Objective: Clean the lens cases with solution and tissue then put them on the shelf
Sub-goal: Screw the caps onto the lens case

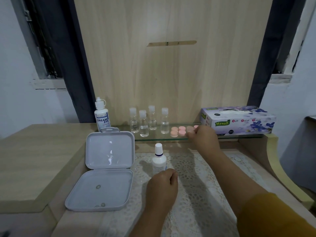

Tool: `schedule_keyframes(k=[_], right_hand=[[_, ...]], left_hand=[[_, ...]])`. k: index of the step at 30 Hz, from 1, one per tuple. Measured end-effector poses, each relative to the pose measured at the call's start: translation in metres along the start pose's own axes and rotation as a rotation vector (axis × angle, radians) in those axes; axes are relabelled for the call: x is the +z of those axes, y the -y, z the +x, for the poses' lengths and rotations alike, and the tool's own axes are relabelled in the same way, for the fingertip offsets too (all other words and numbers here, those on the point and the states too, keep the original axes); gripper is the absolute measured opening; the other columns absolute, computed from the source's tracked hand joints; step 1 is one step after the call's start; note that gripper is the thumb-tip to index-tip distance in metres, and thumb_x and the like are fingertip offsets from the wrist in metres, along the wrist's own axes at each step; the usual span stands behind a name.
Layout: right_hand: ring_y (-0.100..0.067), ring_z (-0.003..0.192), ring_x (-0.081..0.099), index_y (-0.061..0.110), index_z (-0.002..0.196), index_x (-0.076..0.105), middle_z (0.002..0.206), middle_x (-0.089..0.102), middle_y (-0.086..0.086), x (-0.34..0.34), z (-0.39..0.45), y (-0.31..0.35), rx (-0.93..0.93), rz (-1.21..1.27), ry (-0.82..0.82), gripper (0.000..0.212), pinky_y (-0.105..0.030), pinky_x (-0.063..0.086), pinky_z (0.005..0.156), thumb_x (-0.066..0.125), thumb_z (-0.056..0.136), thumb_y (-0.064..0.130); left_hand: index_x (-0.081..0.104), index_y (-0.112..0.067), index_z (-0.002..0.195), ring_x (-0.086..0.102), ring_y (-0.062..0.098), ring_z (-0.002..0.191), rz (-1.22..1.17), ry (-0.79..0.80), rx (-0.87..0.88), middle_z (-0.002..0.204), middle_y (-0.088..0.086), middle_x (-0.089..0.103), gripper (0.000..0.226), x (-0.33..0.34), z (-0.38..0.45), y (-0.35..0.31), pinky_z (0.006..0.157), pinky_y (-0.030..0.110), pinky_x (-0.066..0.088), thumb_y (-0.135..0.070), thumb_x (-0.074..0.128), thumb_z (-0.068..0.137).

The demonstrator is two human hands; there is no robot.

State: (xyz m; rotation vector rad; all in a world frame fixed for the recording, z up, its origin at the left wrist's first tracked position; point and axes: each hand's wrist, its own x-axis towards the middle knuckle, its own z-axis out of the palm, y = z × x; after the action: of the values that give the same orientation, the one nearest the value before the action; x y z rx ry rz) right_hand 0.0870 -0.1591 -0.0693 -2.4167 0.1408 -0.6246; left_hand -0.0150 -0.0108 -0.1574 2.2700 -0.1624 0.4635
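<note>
Right hand point(201, 137) reached up to the glass shelf point(153, 139), fingers curled at the pink lens cases point(177, 130), apparently pinching one at the right end of the row; exact grip hidden behind the knuckles. Left hand point(164, 183) hung over the lace mat point(196, 168) on the tabletop point(42, 151), loosely fisted just in front of the small solution bottle point(159, 159), with nothing visibly held. Best, by judgement, to set each case flat and snug beside its neighbours, well back from the glass edge, and to let go only once settled, so as not to nudge the others off. Four small clear vials point(147, 122) stood capped to the left of the cases, each holding clear liquid low down. Taller dropper bottle point(101, 115) stood capped at the shelf's left end, contents not visible. Tissue box point(239, 119) lay at the right end, tissue showing at its slot. Grey hinged box point(106, 170) lay open on the tabletop, two or three small round things in its lower half, too small to identify.
</note>
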Motion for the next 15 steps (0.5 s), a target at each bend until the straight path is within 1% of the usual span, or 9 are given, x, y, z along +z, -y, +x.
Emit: schedule_keyframes(k=[3,7,9,11,13,15], right_hand=[[-0.025,0.066,0.045,0.011,0.056,0.042,0.056,0.041,-0.005,0.0022,0.0021,-0.0007,0.004,-0.013,-0.003,0.040,-0.025,0.019,0.044,0.065,0.082,0.030],[-0.025,0.066,0.044,0.011,0.057,0.041,0.055,0.037,-0.003,0.0024,0.0022,-0.0026,0.005,-0.025,0.009,0.042,-0.026,0.018,0.045,0.067,0.082,0.032],[-0.026,0.067,0.047,0.007,0.063,0.049,0.060,0.044,-0.007,0.0025,0.0011,-0.0014,0.018,-0.012,-0.003,0.037,-0.029,0.022,0.047,0.065,0.082,0.034],[-0.028,0.070,0.052,0.004,0.066,0.054,0.065,0.052,-0.011,0.0028,-0.0013,-0.0008,0.015,0.018,-0.043,0.033,-0.028,0.029,0.054,0.059,0.086,0.030],[-0.030,0.070,0.055,0.003,0.065,0.056,0.064,0.054,-0.012,0.0026,-0.0047,-0.0020,-0.009,0.048,-0.084,0.036,-0.028,0.033,0.058,0.054,0.089,0.029],[-0.030,0.071,0.057,0.001,0.067,0.060,0.064,0.057,-0.013,0.0038,-0.0059,-0.0052,-0.037,0.064,-0.096,0.038,-0.029,0.039,0.059,0.053,0.091,0.030]], left_hand=[[0.060,-0.018,0.076,0.059,0.014,0.069,0.009,0.004,0.006,0.072,-0.002,0.064,0.023,0.0005,-0.0004,0.0004,0.067,0.036,0.051,-0.025,0.048,0.094],[0.062,-0.020,0.079,0.060,0.013,0.071,0.005,0.002,0.005,0.074,-0.004,0.065,0.022,0.0008,-0.0004,-0.0004,0.068,0.034,0.052,-0.025,0.048,0.094],[0.061,-0.021,0.077,0.060,0.012,0.070,0.006,0.008,0.006,0.073,-0.004,0.065,0.022,0.0005,-0.0007,-0.0005,0.068,0.034,0.052,-0.025,0.048,0.095],[0.060,-0.021,0.076,0.060,0.012,0.070,0.006,0.011,0.006,0.072,-0.005,0.064,0.022,0.0006,-0.0008,-0.0006,0.068,0.035,0.052,-0.025,0.048,0.094],[0.063,-0.020,0.079,0.060,0.011,0.072,-0.006,0.004,-0.002,0.074,-0.005,0.065,0.020,0.0007,-0.0009,-0.0006,0.069,0.035,0.051,-0.025,0.050,0.093],[0.065,-0.021,0.082,0.061,0.011,0.073,-0.019,-0.003,-0.006,0.075,-0.006,0.066,0.019,0.0008,-0.0010,-0.0009,0.071,0.035,0.051,-0.024,0.051,0.093]])
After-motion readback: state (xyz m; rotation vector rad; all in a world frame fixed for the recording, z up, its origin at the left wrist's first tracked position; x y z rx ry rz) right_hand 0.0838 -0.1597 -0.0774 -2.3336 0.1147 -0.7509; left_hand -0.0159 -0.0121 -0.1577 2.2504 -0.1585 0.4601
